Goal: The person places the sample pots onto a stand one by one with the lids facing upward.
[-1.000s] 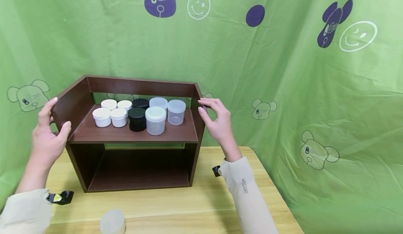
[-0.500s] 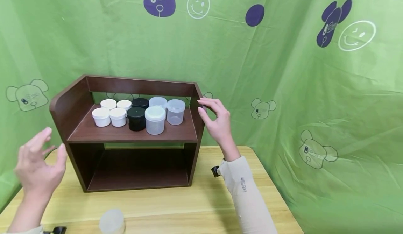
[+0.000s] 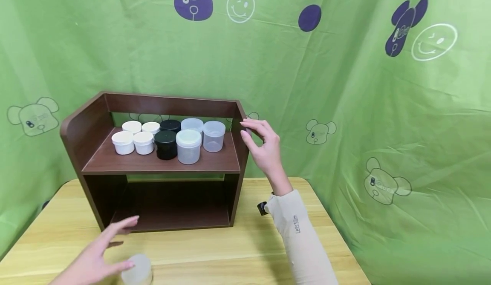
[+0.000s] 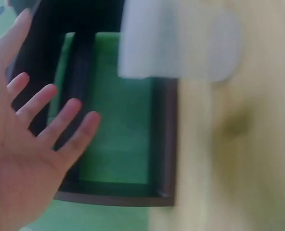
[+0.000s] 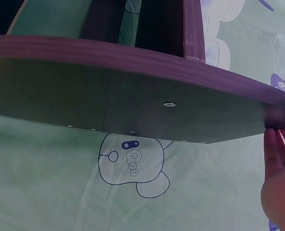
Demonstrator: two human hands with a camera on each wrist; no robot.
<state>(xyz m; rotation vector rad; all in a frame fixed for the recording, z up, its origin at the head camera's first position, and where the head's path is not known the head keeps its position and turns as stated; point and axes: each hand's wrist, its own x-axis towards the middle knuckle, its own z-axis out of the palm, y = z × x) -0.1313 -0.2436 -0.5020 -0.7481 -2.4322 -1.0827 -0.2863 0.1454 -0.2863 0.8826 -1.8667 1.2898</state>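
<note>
Head view: left hand reaches, fingers spread and holding nothing, toward the frosted jar near the table's front edge.
Right hand, loosely curled, steadies the shelf (contact unclear); the jar's smooth side probably wants a full wrap.

Head view bright and evenly lit, light diffuse from above and in front; shadows soft, deepest inside the lower bay of the shelf; no glare; the left hand slightly smeared by motion. Left wrist view heavily blurred throughout; the pale jar a streak without edges. Right wrist view sharp at centre; fingers soft at the right edge.
</note>
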